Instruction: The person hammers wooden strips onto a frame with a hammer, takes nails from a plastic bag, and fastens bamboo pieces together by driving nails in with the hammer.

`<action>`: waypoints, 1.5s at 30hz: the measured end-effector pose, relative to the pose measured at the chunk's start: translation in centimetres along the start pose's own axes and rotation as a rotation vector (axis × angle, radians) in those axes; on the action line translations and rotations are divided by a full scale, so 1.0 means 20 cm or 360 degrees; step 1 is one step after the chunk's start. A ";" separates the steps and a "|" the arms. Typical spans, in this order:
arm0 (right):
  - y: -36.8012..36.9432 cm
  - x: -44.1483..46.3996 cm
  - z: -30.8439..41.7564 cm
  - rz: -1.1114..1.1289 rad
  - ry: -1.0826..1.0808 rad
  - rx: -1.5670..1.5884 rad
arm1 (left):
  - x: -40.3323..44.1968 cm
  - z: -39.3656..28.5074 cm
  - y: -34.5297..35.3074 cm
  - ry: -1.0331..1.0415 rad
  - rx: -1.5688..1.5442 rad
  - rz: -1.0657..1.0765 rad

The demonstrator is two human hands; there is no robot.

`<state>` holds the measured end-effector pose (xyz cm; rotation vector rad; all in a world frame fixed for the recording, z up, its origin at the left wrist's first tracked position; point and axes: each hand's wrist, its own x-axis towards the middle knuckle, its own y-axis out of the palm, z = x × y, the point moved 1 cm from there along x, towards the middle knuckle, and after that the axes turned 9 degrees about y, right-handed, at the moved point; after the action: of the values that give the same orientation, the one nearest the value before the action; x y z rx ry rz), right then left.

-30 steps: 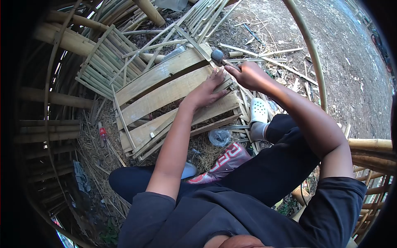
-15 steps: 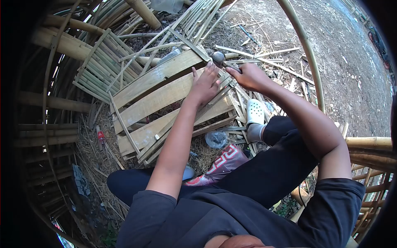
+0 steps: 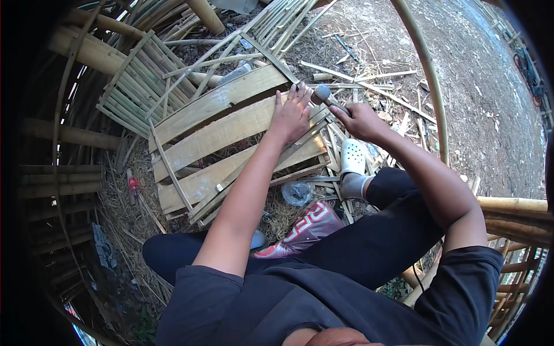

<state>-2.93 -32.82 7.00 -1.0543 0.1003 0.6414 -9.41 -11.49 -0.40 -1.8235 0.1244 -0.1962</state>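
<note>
My right hand is wrapped round the handle of a hammer, whose blunt head points left, just beyond the fingertips of my left hand. My left hand lies with its fingers stretched out and apart near the right end of a slatted wooden panel. The panel has several pale, wide planks with gaps between them. A thin strip runs along its upper right end, close to my left fingertips. Whether a nail sits under those fingers cannot be made out.
A panel of narrow bamboo slats leans at the upper left. Loose strips and shavings litter the ground. A clear plastic bag and a red-lettered sack lie by my legs. A bent bamboo pole arches at the right.
The hammer and my right hand have moved slightly right and down, away from my left fingertips. My left hand stays on the panel. The whole view has shifted a little.
</note>
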 end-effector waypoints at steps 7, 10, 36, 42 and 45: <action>0.01 -0.10 0.02 -0.0269 -0.0197 0.0174 | 0.02 0.04 0.03 -0.0037 -0.0080 -0.0085; 0.05 -0.11 -0.01 -0.0281 -0.0313 0.0233 | 0.01 0.05 0.05 -0.0045 -0.0102 -0.0120; 0.02 -0.05 0.01 -0.0277 0.0162 0.0166 | 0.01 0.08 0.06 -0.0047 -0.0205 -0.0166; 0.05 -0.08 0.01 -0.0334 0.0028 0.0166 | 0.01 0.09 0.08 -0.0041 -0.0185 -0.0175; 0.10 -0.07 0.00 -0.0186 0.0148 -0.0081 | 0.01 0.09 0.07 -0.0026 -0.0170 -0.0178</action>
<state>-5.09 -32.86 6.01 -1.1310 0.1028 0.4915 -8.78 -10.24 -2.18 -1.9395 0.0215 -0.2571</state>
